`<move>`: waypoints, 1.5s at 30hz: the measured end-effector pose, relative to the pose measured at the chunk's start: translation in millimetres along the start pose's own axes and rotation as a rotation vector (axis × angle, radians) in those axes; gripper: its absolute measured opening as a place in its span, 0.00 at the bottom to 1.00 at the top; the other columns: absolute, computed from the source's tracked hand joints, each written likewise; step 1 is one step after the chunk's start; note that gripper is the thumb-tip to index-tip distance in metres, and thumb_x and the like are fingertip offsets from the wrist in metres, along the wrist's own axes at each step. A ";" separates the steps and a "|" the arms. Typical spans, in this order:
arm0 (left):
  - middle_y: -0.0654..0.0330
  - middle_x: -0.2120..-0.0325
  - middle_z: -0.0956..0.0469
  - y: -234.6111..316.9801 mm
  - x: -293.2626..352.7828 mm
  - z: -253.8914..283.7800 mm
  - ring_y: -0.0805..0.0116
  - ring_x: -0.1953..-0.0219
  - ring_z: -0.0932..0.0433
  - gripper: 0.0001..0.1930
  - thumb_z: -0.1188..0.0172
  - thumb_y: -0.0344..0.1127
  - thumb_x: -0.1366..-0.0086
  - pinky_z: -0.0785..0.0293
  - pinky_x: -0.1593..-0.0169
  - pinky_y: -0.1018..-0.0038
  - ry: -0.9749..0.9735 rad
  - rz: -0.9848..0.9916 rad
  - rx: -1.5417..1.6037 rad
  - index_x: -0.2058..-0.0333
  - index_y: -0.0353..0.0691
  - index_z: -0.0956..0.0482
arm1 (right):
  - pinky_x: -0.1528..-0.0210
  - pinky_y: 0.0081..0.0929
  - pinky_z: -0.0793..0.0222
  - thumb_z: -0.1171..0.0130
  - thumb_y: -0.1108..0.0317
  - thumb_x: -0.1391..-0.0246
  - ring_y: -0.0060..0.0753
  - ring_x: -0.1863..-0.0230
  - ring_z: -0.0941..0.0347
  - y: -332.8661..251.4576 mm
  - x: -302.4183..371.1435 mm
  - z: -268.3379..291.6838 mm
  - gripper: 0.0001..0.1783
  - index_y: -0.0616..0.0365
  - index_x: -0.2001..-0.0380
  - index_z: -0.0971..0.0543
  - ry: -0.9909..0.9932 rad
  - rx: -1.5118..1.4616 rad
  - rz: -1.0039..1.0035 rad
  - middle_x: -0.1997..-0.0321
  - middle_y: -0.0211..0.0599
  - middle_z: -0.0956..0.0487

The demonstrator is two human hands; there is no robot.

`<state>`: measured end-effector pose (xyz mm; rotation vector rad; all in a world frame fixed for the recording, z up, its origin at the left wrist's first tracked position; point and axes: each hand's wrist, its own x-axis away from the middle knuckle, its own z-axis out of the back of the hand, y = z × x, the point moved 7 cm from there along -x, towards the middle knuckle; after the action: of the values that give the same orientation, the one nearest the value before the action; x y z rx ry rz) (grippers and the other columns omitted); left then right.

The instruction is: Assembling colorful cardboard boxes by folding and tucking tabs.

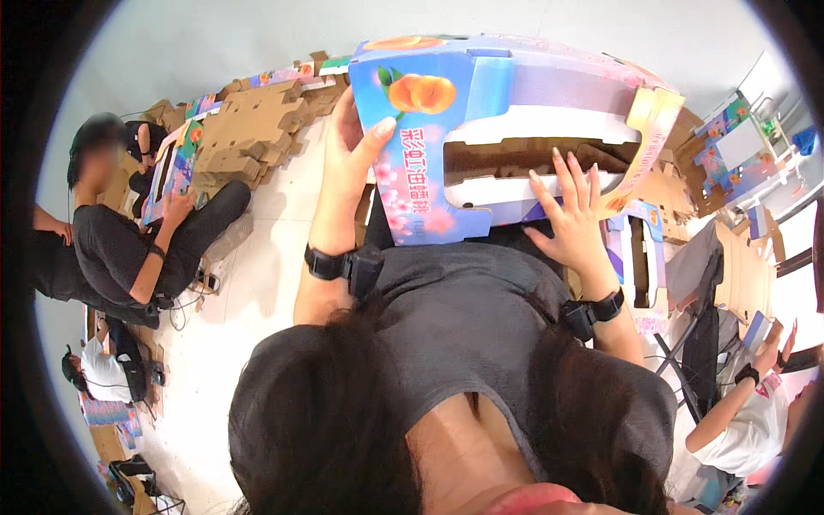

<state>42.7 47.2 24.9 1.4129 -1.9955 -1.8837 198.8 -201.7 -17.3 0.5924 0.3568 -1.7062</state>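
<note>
A printed cardboard fruit box (498, 81) in blue, pink and purple lies tilted across my lap, a large cut-out opening in its top face. Orange fruit and pink blossoms decorate its blue left panel. My left hand (350, 154) grips the left end, thumb on the printed panel and the other fingers hidden behind it. Along the opening's near edge, my right hand (568, 210) holds the strip of card, fingers spread over it and thumb lower down. A cream flap (654, 129) stands up at the right end. Brown card shows through the opening.
Flattened brown cardboard (249, 129) lies piled at the far left. A person (129, 232) sits at left holding a similar box (176, 172); other people are farther back and at right. Another printed box (639, 257) stands beside my right arm, near a folding chair (695, 343).
</note>
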 end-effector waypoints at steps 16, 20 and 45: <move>0.44 0.36 0.42 -72.5 34.6 37.8 0.57 0.36 0.39 0.44 0.39 0.42 0.35 0.40 0.35 0.62 0.026 0.175 -0.011 0.30 0.37 0.57 | 0.32 0.60 0.54 0.30 0.69 0.74 0.44 0.37 0.36 11.8 -38.3 -1.5 0.51 0.33 0.37 0.31 0.098 0.087 0.046 0.39 0.39 0.31; 0.43 0.38 0.41 -95.4 45.7 34.2 0.55 0.39 0.35 0.58 0.29 0.35 0.43 0.37 0.38 0.64 -0.167 0.268 -0.131 0.30 0.37 0.69 | 0.32 0.60 0.54 0.28 0.66 0.75 0.44 0.37 0.36 8.7 -39.7 -1.8 0.53 0.33 0.36 0.32 0.118 0.111 0.022 0.39 0.39 0.32; 0.33 0.33 0.53 -133.3 55.3 63.5 0.49 0.29 0.53 0.69 0.21 0.47 0.57 0.53 0.30 0.62 -0.088 0.222 -0.750 0.33 0.24 0.66 | 0.31 0.53 0.49 0.23 0.54 0.76 0.55 0.35 0.40 58.6 -44.8 5.7 0.58 0.39 0.34 0.35 -0.049 -0.033 -0.054 0.42 0.44 0.31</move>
<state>47.3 82.9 -128.6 0.8701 -1.1676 -2.2449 260.7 -181.1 17.4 0.5203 0.3680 -1.7601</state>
